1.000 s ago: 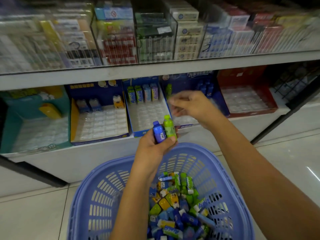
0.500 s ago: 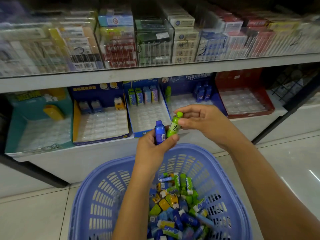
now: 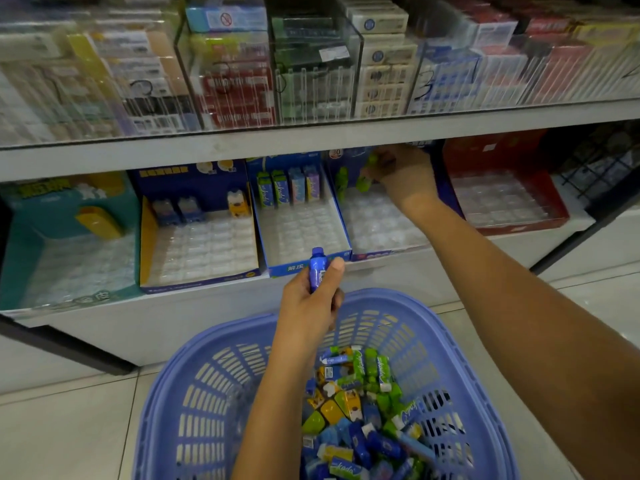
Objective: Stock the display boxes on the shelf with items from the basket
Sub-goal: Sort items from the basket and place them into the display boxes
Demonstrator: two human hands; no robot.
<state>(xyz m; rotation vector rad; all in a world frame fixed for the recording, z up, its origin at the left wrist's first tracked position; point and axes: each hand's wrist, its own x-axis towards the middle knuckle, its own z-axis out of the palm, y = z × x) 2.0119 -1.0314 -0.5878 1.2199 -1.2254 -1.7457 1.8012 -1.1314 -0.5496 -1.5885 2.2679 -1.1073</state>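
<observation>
Right hand (image 3: 403,174): fingers pinch green bottle (image 3: 365,181), deep in box (image 3: 381,233).
Left hand (image 3: 311,303): fingers grip blue bottle (image 3: 317,268).
Tip: seat it upright.

Periwinkle-blue basket (image 3: 214,393), slotted all round, its heap of items (image 3: 349,410) a jumble of blue, lime green and yellow. Left hand (image 3: 308,306) has a blue bottle (image 3: 317,268) with a white label; right hand (image 3: 405,174) a green bottle (image 3: 364,183), blurred. Along the white shelf (image 3: 398,270): teal box (image 3: 20,244) at the left end, navy box (image 3: 194,181) with a yellow side, red box (image 3: 502,150) at the right end.
</observation>
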